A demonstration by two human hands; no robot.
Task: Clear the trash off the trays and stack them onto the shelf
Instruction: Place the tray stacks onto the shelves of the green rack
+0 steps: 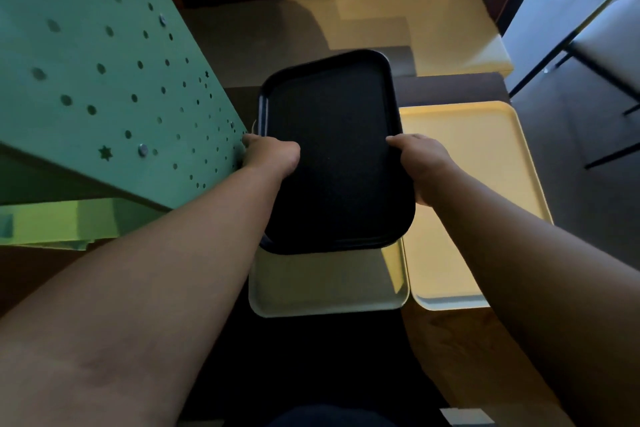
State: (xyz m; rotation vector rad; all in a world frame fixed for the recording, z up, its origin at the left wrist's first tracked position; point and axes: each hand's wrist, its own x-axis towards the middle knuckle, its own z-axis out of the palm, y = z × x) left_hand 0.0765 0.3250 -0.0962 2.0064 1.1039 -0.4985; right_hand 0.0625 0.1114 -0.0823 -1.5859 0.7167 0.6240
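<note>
Both hands — left hand (268, 158), right hand (420, 166) — grip the long edges of a black rectangular plastic tray (334, 152), held above a pale green tray (329, 282) beside a cream tray (474, 198).

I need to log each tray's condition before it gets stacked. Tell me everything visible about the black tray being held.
The black tray is rectangular with rounded corners and a raised rim, matte and plastic-looking. Its surface shows no trash. It is held with its long side running away from the person, the left hand gripping its left edge and the right hand its right edge. It partly covers a pale green tray below.
</note>
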